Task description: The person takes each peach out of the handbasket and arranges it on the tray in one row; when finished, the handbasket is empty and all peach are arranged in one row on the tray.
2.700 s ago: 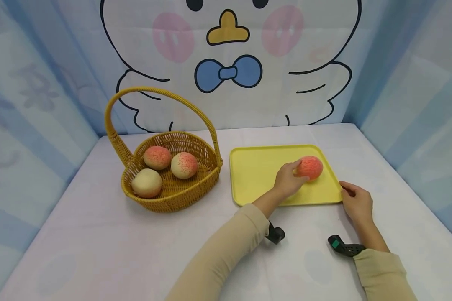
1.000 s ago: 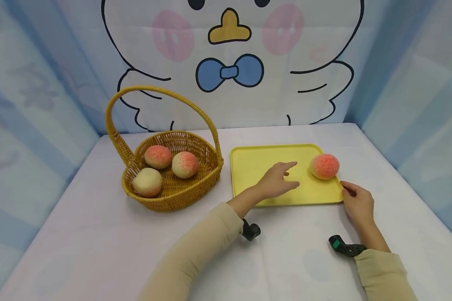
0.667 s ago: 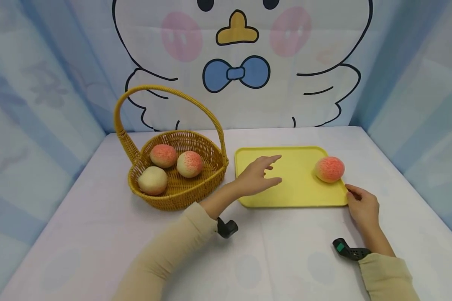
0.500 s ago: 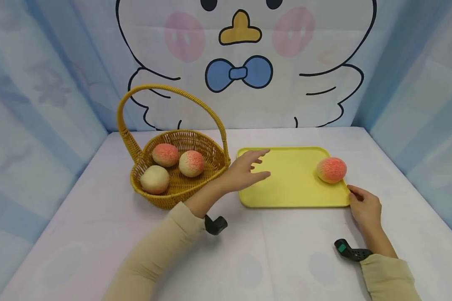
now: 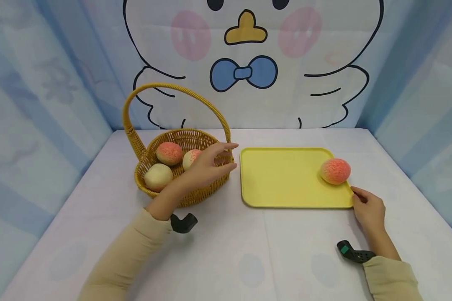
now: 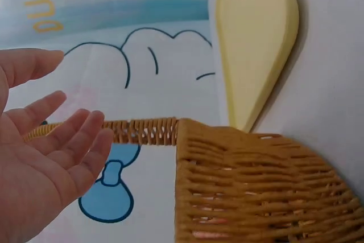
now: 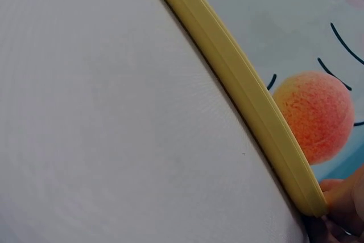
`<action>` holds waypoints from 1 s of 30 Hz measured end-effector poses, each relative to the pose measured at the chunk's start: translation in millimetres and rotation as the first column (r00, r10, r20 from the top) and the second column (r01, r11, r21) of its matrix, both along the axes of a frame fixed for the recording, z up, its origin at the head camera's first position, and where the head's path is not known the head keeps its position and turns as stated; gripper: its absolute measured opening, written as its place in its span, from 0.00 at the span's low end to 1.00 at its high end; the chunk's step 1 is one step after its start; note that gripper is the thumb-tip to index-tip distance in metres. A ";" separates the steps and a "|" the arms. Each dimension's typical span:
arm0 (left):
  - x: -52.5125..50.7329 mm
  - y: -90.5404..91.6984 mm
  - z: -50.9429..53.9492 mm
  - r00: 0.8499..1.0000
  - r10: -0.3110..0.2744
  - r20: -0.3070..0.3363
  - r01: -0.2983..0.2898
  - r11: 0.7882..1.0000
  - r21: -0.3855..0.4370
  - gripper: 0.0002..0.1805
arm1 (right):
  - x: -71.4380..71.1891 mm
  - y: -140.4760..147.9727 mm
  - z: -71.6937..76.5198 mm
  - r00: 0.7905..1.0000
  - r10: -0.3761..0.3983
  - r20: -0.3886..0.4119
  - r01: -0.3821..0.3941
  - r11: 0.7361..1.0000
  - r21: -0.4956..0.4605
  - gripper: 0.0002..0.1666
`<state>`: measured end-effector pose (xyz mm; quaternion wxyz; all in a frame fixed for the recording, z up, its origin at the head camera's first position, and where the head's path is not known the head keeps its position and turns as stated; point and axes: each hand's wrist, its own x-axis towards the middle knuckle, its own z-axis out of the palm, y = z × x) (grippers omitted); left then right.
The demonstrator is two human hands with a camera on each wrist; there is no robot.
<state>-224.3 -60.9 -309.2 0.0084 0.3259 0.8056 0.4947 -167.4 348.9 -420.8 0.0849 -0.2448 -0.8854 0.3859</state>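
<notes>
- Closest in, beige sleeves point(image 5: 126, 251) cover both forearms, and each wrist carries a black device, one just behind the left hand point(image 5: 183, 223) and one just behind the right point(image 5: 355, 253), above the white tablecloth point(image 5: 229, 259).
- The right hand point(image 5: 370, 209) pinches the near right corner of a yellow tray point(image 5: 278, 179), thumb and fingers closed on the rim.
- That tray lies flat to the left of the right hand, its far end just beside the left fingertips.
- The left hand point(image 5: 207, 167) has its fingers loosely extended, thumb well apart from them, and holds nothing; it is above the right side of a wicker basket point(image 5: 208, 192). Whether it touches the handle cannot be told.
- Left of the left wrist, inside the basket, sits a pale peach point(image 5: 158, 177).
- Just beyond the right hand, a red-orange peach point(image 5: 335, 171) rests at the tray's right edge, well apart from the left hand.
- Also in the basket, a two-toned peach point(image 5: 190, 159) is partly hidden by the left hand, and a redder peach point(image 5: 169, 153) lies farther left.
- Beyond both hands hangs a backdrop with a blue bow tie point(image 5: 242, 73) and yellow beak point(image 5: 246, 29).
</notes>
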 end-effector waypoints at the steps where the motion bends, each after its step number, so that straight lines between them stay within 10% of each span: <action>1: 0.3 -3.7 0.4 1.000 0.005 -0.004 -0.005 1.000 0.014 0.25 | 0.2 0.7 -0.2 1.000 0.001 -0.003 -0.001 1.000 0.000 0.24; 15: -10.4 -31.3 -2.1 0.991 0.124 -0.051 -0.125 0.992 -0.029 0.25 | 0.3 -0.2 -0.5 1.000 -0.001 0.002 0.001 1.000 -0.006 0.24; 30: -23.5 -41.5 -7.9 0.961 0.247 -0.121 -0.269 0.938 -0.220 0.29 | 0.5 -1.4 1.3 1.000 -0.004 0.016 0.005 1.000 -0.023 0.24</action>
